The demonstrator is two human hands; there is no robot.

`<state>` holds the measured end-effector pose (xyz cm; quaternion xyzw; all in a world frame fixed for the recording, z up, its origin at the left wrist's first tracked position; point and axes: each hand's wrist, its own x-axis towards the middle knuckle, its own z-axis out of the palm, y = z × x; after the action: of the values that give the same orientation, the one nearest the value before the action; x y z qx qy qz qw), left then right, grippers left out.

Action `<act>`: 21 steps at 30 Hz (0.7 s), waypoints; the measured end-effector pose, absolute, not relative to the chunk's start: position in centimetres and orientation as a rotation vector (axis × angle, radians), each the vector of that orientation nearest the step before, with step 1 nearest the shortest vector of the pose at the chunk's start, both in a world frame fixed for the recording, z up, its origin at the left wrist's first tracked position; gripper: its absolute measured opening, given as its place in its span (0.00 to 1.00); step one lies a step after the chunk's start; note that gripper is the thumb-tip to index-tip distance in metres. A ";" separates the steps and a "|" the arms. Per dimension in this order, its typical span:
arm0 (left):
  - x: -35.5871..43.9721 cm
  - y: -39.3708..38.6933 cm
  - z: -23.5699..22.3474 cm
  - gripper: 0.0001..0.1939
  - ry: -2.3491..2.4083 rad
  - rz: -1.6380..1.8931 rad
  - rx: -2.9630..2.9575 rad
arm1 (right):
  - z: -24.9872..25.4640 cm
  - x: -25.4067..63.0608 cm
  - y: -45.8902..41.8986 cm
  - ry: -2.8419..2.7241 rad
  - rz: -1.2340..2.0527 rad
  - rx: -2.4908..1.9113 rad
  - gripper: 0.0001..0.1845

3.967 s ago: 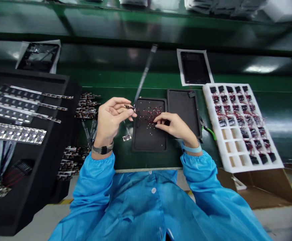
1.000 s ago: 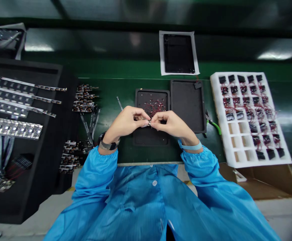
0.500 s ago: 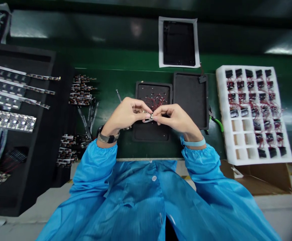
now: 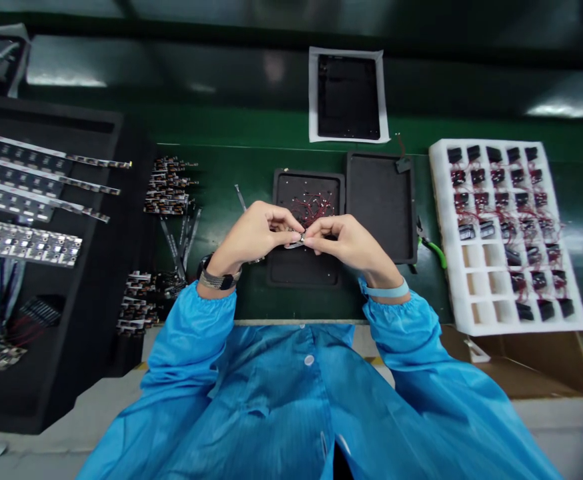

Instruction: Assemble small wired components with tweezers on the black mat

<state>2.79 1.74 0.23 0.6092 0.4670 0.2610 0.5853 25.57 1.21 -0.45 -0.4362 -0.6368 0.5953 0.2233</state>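
In the head view, pinches a small part [image 4: 300, 240] between thumb and forefinger of the left hand [image 4: 254, 233], and grips its other side in the same way with the fingertips of the right hand [image 4: 350, 241]. Keeps both hands closed on the part, over the smaller black tray [image 4: 304, 270], hiding most of it; too small and too covered to tell its exact shape. Has a thin strip [image 4: 240, 197] poking out just beyond the left hand.

Shows a tangle of red wires [image 4: 315, 205] inside the smaller tray, right behind the fingertips. Shows just beside it, to the right, the larger black tray [image 4: 380, 210], with a small dark piece [image 4: 403, 164] at its far right corner. Farther right, has green-handled pliers [image 4: 432, 247] on the green worktop [image 4: 211, 233], then a white foam tray [image 4: 521, 327] holding dark parts with red wires in many compartments. Has an open cardboard box [image 4: 536, 367] below the foam tray.

Beyond the trays, has a black panel [image 4: 349, 97] lying on a white sheet [image 4: 313, 97]. To the left of the hands, has stacks of small circuit boards [image 4: 165, 187] with flat cables [image 4: 176, 247]. At far left, holds LED strips [image 4: 46, 163] and a row of joined boards [image 4: 26, 241] in a big black case [image 4: 66, 300].
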 end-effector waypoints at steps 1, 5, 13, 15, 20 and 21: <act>2.8 1.7 0.2 0.08 1.092 0.603 1.441 | -0.5 25.6 1.2 -1.772 1.642 -1.211 0.15; 2.9 1.6 0.3 0.06 1.099 0.601 1.477 | -0.4 25.6 1.2 -1.789 1.631 -1.228 0.14; 2.7 1.9 0.0 0.09 1.033 0.616 1.328 | -0.3 25.8 1.2 -1.761 1.634 -1.169 0.14; 2.7 1.9 0.0 0.08 1.021 0.614 1.314 | -0.3 25.9 1.2 -1.760 1.643 -1.157 0.13; 2.9 1.9 0.0 0.08 1.003 0.602 1.299 | -0.5 26.2 1.3 -1.735 1.696 -1.123 0.14; 2.9 1.9 -0.1 0.08 1.003 0.601 1.295 | -0.6 26.2 1.4 -1.731 1.701 -1.119 0.14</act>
<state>2.92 1.90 -0.06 0.5685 0.4404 0.2636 0.6429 26.20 1.36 -0.55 -0.4071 -0.6301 0.6190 0.2325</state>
